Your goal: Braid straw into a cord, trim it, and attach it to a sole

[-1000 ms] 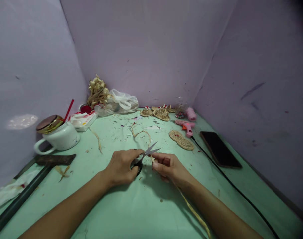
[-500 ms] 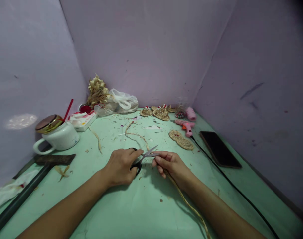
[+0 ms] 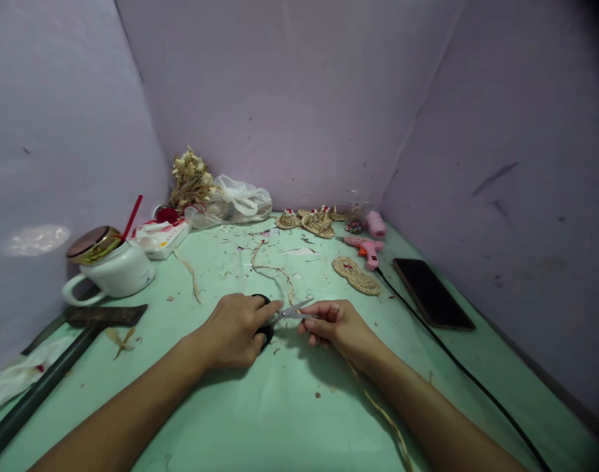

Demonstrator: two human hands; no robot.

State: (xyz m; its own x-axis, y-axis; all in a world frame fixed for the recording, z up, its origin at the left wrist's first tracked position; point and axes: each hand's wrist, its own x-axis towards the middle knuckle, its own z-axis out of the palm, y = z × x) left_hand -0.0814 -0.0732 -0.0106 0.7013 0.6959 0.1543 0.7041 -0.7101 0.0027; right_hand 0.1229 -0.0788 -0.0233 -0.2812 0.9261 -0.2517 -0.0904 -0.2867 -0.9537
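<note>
My left hand (image 3: pixel 238 330) is closed round the black handles of a pair of scissors (image 3: pixel 284 314), whose blades point right, a little apart. My right hand (image 3: pixel 336 331) pinches a thin braided straw cord (image 3: pixel 378 406) just at the blade tips. The cord trails from under that hand toward the front edge of the view, and its far part curves away over the table beyond the scissors. Whether the blades touch the cord is too small to tell. A coiled straw sole shape (image 3: pixel 356 275) lies flat beyond my right hand.
On the right are a pink glue gun (image 3: pixel 366 249) with a black cable, a phone (image 3: pixel 433 293) and a pink spool (image 3: pixel 376 224). On the left stand a white mug (image 3: pixel 117 272) and a hammer (image 3: pixel 105 318). Small straw slippers (image 3: pixel 318 223), a plastic bag (image 3: pixel 243 200) and dried flowers (image 3: pixel 191 177) line the back.
The scissor blades have closed somewhat and turned flatter, at the right fingertips. My left hand has shifted slightly left. My right hand keeps its pinch on the cord.
</note>
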